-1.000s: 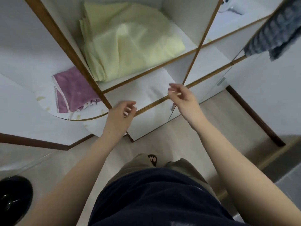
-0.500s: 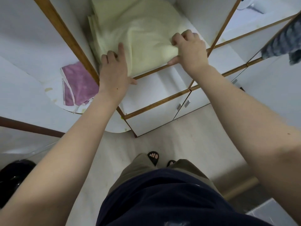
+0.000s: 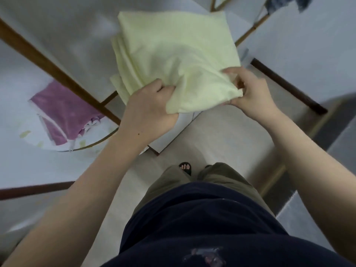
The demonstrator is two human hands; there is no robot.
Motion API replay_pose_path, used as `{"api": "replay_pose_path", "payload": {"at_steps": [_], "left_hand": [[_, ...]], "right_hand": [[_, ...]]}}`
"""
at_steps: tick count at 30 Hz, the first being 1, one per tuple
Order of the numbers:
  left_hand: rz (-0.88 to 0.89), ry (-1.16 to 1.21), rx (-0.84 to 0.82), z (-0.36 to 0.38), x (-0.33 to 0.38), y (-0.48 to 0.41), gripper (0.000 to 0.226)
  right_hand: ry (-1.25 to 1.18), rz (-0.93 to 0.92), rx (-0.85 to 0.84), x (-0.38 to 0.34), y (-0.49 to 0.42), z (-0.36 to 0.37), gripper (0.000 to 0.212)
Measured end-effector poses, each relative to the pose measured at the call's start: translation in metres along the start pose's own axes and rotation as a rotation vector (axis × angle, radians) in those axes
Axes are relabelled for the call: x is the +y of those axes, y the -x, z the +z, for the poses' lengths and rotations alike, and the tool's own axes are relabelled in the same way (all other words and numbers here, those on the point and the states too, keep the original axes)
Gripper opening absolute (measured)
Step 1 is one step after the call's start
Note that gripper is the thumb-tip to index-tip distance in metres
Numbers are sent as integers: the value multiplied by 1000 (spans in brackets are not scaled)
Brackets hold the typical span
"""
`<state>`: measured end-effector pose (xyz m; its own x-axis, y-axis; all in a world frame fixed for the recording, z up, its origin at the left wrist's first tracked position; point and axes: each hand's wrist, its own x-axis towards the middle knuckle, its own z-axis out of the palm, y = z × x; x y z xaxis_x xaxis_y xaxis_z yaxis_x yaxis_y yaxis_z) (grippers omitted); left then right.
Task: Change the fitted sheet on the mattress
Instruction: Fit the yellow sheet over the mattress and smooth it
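A folded pale yellow-green sheet (image 3: 173, 53) hangs out past the front of a white wardrobe shelf (image 3: 92, 41) trimmed in brown wood. My left hand (image 3: 148, 110) grips its near left edge, fingers curled into the cloth. My right hand (image 3: 248, 89) pinches the near right corner, bunching the fabric there. The sheet's far end is still up near the shelf opening. No mattress is in view.
A purple folded cloth (image 3: 63, 110) lies on the rounded shelf at the left. A wooden divider (image 3: 57, 74) runs diagonally beside it. A grey-blue garment (image 3: 281, 2) hangs at the top right. Pale floor (image 3: 221, 135) and my sandalled foot (image 3: 185, 167) are below.
Both hands rose from below the shelf to the sheet, took hold of it, and have now drawn it forward out of the shelf.
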<state>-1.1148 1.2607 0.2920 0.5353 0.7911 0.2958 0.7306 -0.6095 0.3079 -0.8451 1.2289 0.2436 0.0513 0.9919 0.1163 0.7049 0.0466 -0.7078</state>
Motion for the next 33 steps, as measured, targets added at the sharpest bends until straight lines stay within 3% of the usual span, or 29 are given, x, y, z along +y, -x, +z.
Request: {"api": "replay_pose_path", "payload": {"at_steps": [4, 10, 14, 18, 24, 29, 33], "left_hand": [[143, 138, -141, 13, 36, -8, 7], [123, 249, -498, 71, 89, 2, 13], [130, 346, -717, 102, 137, 37, 23], [278, 414, -830, 121, 205, 81, 39], [435, 349, -970, 153, 297, 162, 64], [455, 411, -1322, 182, 346, 228, 65], [689, 304, -1584, 199, 383, 265, 61]], "right_hand": [[-67, 191, 31, 20, 76, -8, 29], [-151, 560, 173, 39, 200, -1, 45], [-210, 843, 251, 38, 303, 5, 39], [-413, 1083, 516, 9, 419, 20, 52], [-516, 1299, 895, -56, 561, 54, 57], [-505, 1431, 1152, -99, 633, 86, 51], [-446, 1538, 1362, -120, 661, 106, 49]]}}
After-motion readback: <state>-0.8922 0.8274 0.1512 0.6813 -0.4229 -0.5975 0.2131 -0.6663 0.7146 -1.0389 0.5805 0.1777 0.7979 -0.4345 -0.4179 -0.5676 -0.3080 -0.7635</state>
